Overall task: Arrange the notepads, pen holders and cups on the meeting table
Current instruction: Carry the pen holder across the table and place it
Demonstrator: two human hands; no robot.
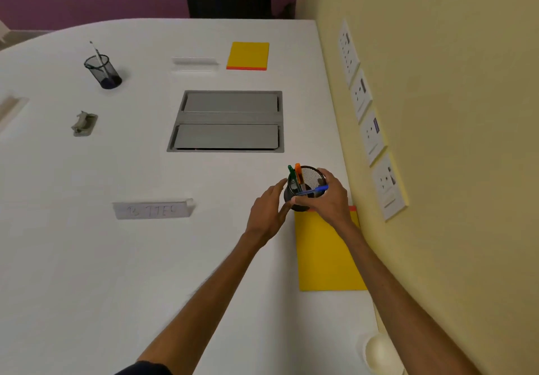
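Note:
A black mesh pen holder [308,175] with green, orange and blue pens stands at the far end of a yellow notepad [326,255] near the table's right edge. My right hand [326,196] wraps around its right side and grips it. On its left side my left hand [268,208] touches the holder with spread fingers. A second yellow notepad [248,55] lies at the far side of the table. Far left stands another black mesh pen holder [102,71] with one pen. A white cup [379,351] sits at the near right edge.
A grey metal cable hatch [227,120] is set into the white table [87,258]. A name card [153,209] stands left of my hands, another name card [194,63] beside the far notepad. A small grey stapler-like object [84,123] lies left. Wall sockets [370,120] line the yellow wall.

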